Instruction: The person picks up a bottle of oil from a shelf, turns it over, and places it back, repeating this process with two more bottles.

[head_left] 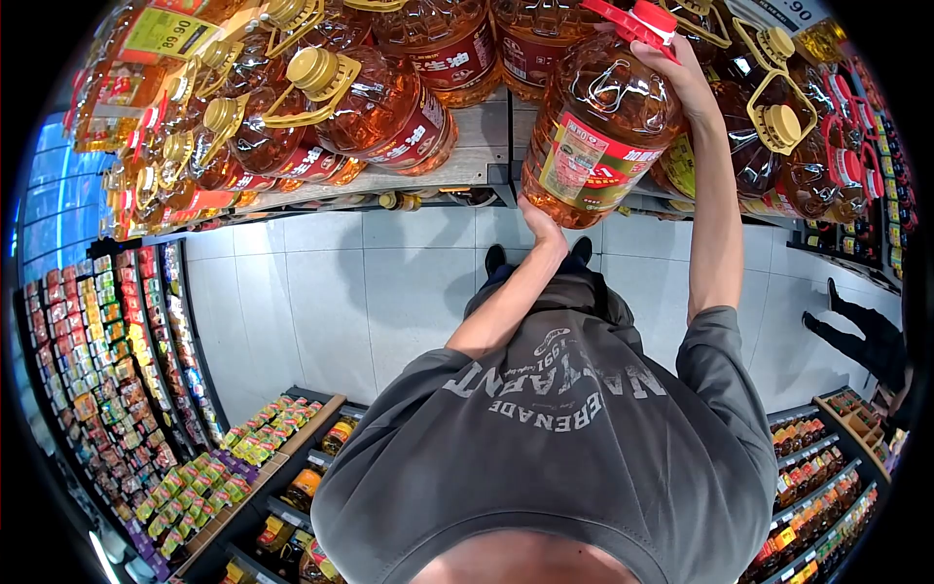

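A large clear bottle of amber cooking oil [605, 127] with a red cap, red handle and green-and-red label is held tilted at the shelf's front edge. My right hand [684, 80] is closed round its neck by the red handle, fingers partly hidden behind it. Under the bottle's base, my left hand [545, 226] supports it from below, most of its fingers out of sight. To the left, beside a gap of bare board, stands an oil bottle with a gold cap [316, 70] and dark red label. More gold-capped bottles [780, 127] crowd in on the right.
The wooden shelf [477, 156] holds several rows of oil bottles, with a yellow price tag [170, 37] at upper left. Racks of packets [97, 360] stand to the left. Bottle shelves [812, 487] are behind me. Another person's legs [856, 326] show at right.
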Demonstrator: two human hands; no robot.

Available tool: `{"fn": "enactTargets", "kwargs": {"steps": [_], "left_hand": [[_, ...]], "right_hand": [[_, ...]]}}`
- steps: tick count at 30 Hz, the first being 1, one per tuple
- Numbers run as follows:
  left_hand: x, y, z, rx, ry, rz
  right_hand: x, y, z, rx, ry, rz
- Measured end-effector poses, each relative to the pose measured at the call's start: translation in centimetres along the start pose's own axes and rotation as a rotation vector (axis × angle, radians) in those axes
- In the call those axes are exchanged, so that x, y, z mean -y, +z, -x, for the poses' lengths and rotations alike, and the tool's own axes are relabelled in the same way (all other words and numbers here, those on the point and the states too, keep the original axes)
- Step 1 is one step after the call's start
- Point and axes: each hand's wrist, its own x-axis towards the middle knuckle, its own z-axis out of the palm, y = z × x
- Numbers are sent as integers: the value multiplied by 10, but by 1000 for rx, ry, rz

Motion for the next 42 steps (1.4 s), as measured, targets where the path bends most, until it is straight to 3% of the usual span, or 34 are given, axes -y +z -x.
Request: {"fn": "enactTargets", "kwargs": {"steps": [11, 42], "left_hand": [[-1, 1, 2, -8, -15, 16], [-5, -8, -10, 25, -9, -17]], "right_hand": [[-21, -14, -5, -10, -16, 64], [-3, 5, 2, -82, 33, 90]]}}
